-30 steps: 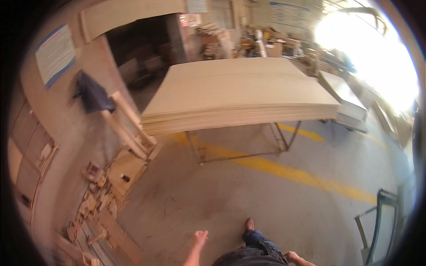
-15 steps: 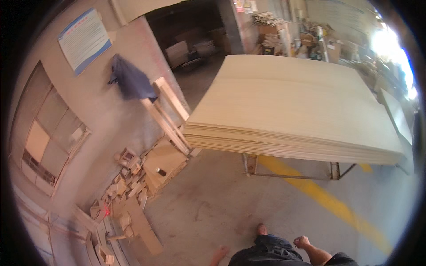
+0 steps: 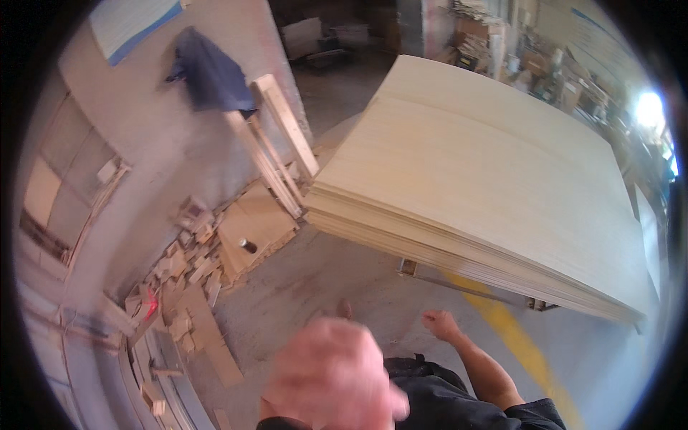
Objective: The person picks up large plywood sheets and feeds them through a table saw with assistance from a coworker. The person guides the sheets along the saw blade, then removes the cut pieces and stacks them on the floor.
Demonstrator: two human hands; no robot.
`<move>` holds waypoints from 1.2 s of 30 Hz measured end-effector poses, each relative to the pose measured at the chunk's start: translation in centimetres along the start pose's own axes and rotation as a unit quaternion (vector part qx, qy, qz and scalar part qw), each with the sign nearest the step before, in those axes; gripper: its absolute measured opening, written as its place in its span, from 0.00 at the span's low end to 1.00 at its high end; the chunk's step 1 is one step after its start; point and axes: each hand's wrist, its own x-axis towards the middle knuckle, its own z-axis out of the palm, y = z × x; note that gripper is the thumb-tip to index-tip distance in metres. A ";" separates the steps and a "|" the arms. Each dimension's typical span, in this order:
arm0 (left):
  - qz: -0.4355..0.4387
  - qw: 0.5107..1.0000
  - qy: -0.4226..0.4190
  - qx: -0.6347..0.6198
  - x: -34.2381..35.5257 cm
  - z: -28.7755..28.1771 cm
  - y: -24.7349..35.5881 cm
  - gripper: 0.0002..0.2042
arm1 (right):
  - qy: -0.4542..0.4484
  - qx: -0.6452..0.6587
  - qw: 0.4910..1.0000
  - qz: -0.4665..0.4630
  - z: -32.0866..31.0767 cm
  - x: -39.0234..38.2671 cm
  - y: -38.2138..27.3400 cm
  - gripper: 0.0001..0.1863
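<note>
My left hand [image 3: 326, 376] is raised close in front of me, large and smeared by motion, so its fingers cannot be made out. My right hand [image 3: 441, 325] hangs in front of my right side with its fingers curled in, and nothing shows in it. Beyond it, and nearest to it, lies a wide stack of pale plywood sheets [image 3: 480, 165] on a metal stand [image 3: 466, 287]. Neither hand touches the stack.
Left of the stack, wooden posts [image 3: 287, 125] lean on the wall near a hanging dark jacket [image 3: 211, 72]. Offcuts [image 3: 193, 269] and a board [image 3: 251, 222] with a small dark can [image 3: 248, 246] lie below. A yellow line [image 3: 509, 330] crosses the floor.
My left hand has come up from low at my side to close in front of me. My view has tilted and turned, and the plywood stack looks nearer. My right hand stays curled.
</note>
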 end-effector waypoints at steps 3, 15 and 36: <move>0.097 0.984 -0.074 -0.128 5.6 -4.5 -4.7 0.07 | -0.034 -0.042 0.992 0.116 2.4 -1.9 1.8 0.15; 0.052 0.953 -0.103 -0.281 14.1 -21.3 -22.4 0.03 | 0.030 0.172 0.770 0.613 16.9 -19.0 1.6 0.13; -0.062 0.816 0.041 -0.573 7.4 -17.4 -14.9 0.21 | 0.223 0.288 0.754 0.547 35.0 -10.2 -8.3 0.07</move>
